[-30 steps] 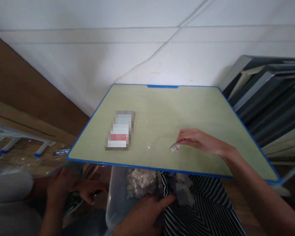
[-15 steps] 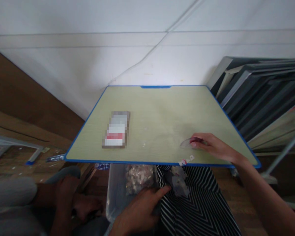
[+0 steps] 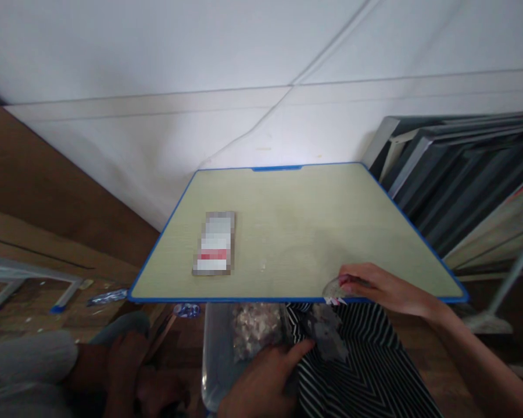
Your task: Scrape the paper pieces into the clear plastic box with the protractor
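My right hand [image 3: 366, 283] is closed on a thin, clear plastic piece [image 3: 332, 287] with a rounded edge, held low at the table's front edge. Its exact kind cannot be made out. Small white and pink scraps [image 3: 335, 301] lie against it at the blue rim. Below the table, my left hand [image 3: 265, 374] wraps over the near right side of a clear plastic bin [image 3: 211, 360], index finger pointing at the striped cloth on my lap. Small, shiny pale packets or pieces [image 3: 257, 325] fill part of the bin. Some left fingers are hidden.
A pale folding table [image 3: 287, 232] with a blue rim stands against the wall. On its left lies a blurred-out white and red rectangular item [image 3: 215, 244]. Dark panels [image 3: 453, 168] lean at the right. Another person's arms [image 3: 126, 360] are at lower left. Striped cloth [image 3: 370, 360] covers my lap.
My right hand has drawn the clear piece toward the table's front edge, up to the scraps there. My left hand stays at the bin. The whole view has shifted slightly.
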The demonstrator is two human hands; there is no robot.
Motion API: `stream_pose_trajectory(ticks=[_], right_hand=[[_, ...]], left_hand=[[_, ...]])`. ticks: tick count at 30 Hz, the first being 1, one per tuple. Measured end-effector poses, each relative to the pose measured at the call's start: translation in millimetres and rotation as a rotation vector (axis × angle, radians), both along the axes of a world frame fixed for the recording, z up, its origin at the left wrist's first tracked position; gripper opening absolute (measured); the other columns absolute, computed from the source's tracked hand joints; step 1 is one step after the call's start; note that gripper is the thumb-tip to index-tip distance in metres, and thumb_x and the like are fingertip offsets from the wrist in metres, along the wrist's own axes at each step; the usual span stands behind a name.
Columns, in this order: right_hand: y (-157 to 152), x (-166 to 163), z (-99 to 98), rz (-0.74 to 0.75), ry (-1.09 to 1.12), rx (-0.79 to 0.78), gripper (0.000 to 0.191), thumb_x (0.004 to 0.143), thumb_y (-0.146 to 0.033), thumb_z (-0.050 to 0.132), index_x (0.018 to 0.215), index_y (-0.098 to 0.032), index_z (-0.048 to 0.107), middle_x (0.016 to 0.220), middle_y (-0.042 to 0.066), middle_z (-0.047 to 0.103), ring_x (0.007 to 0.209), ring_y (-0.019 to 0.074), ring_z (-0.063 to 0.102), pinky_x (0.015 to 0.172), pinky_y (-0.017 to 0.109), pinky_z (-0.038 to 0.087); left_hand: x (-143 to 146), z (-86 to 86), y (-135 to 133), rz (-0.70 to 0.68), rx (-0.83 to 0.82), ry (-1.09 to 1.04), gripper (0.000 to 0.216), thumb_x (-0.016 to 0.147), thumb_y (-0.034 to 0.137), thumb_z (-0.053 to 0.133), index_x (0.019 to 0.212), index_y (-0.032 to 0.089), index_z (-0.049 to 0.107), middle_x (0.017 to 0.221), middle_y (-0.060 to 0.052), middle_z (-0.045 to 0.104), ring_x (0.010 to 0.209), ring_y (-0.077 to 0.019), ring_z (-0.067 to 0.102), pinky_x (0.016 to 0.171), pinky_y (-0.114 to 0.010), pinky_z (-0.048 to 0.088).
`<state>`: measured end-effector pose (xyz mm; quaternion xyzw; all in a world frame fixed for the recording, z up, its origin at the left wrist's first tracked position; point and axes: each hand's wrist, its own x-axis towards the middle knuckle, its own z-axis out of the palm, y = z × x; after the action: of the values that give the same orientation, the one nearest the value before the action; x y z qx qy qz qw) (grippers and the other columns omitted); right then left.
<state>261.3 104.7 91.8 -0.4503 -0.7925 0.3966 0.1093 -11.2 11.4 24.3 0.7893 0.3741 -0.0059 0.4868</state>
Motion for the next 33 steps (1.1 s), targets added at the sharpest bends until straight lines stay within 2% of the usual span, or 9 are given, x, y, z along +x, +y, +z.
stream_pose_trajectory(ticks=[5,10,12,15,18,22,26,30,33], right_hand=[[8,2,7.8,0.074,-0.027,-0.062,0.033,0.090,-0.046,0.045,0.079,-0.020,0.061,0.076,0.003,0.063,0.073,0.0182,0.058,0.068,0.031,0.044],[49,-10,1.9,-0.114,-0.084,0.096,0.032,0.085,-0.045,0.044,0.070,-0.018,0.055,0.063,0.001,0.054,0.058,0.0151,0.049,0.054,0.026,0.036],[75,-24,-4.1,-0.229,-0.193,0.196,0.025,0.082,-0.035,0.045,0.063,-0.019,0.050,0.059,0.000,0.052,0.055,0.0140,0.047,0.053,0.026,0.034],[117,-51,-12.5,-0.276,-0.229,0.261,0.023,0.082,-0.028,0.044,0.061,-0.020,0.047,0.058,0.001,0.053,0.057,0.0145,0.047,0.055,0.026,0.033],[154,-81,-16.4,-0.269,-0.244,0.307,0.020,0.082,-0.024,0.046,0.064,-0.019,0.048,0.064,0.003,0.056,0.063,0.0151,0.049,0.058,0.026,0.031],[179,-116,-16.6,-0.188,-0.249,0.304,0.016,0.083,-0.021,0.047,0.067,-0.018,0.051,0.066,0.003,0.057,0.064,0.0146,0.049,0.059,0.025,0.031],[167,-134,-17.4,-0.059,-0.227,0.299,0.014,0.084,-0.020,0.048,0.071,-0.017,0.052,0.069,0.002,0.058,0.065,0.0134,0.047,0.060,0.025,0.031],[128,-138,-17.8,0.072,-0.208,0.264,0.017,0.086,-0.022,0.049,0.069,-0.018,0.050,0.066,0.001,0.056,0.060,0.0111,0.045,0.057,0.024,0.029],[95,-141,-16.2,0.131,-0.206,0.247,0.017,0.085,-0.020,0.051,0.068,-0.018,0.049,0.062,0.001,0.055,0.057,0.0107,0.045,0.054,0.024,0.027]], left_hand=[[0,0.8,-2,0.025,-0.003,0.003,0.077,0.077,0.010,0.057,0.147,0.030,0.033,0.130,-0.006,0.054,0.115,-0.0253,0.052,0.096,-0.035,0.040],[1,-2.6,-5,0.036,0.015,-0.001,0.074,0.078,0.011,0.058,0.145,0.031,0.035,0.124,-0.007,0.057,0.112,-0.0261,0.054,0.094,-0.035,0.041],[1,-2.4,-3,0.016,0.015,0.017,0.076,0.077,0.011,0.060,0.145,0.032,0.035,0.117,-0.007,0.059,0.107,-0.0274,0.056,0.090,-0.037,0.044],[3,-1.3,1,-0.040,-0.016,0.081,0.084,0.075,0.012,0.068,0.147,0.033,0.031,0.117,-0.009,0.059,0.107,-0.0306,0.056,0.088,-0.039,0.045],[6,0.7,5,-0.097,-0.022,0.121,0.083,0.078,0.013,0.070,0.148,0.032,0.030,0.120,-0.012,0.058,0.109,-0.0322,0.055,0.089,-0.040,0.044],[8,2.1,7,-0.125,-0.004,0.155,0.067,0.089,0.011,0.058,0.147,0.033,0.032,0.116,-0.012,0.061,0.105,-0.0321,0.058,0.086,-0.042,0.046],[8,-5.6,3,-0.122,0.038,0.122,0.074,0.085,0.014,0.065,0.147,0.033,0.030,0.114,-0.011,0.062,0.102,-0.0325,0.058,0.083,-0.041,0.047],[6,-11.5,-2,-0.088,0.056,0.084,0.083,0.077,0.018,0.075,0.146,0.033,0.031,0.116,-0.011,0.060,0.103,-0.0333,0.058,0.083,-0.040,0.048],[6,-6.2,0,-0.076,0.034,0.079,0.083,0.076,0.015,0.073,0.146,0.033,0.033,0.117,-0.011,0.061,0.103,-0.0331,0.058,0.084,-0.040,0.048]])
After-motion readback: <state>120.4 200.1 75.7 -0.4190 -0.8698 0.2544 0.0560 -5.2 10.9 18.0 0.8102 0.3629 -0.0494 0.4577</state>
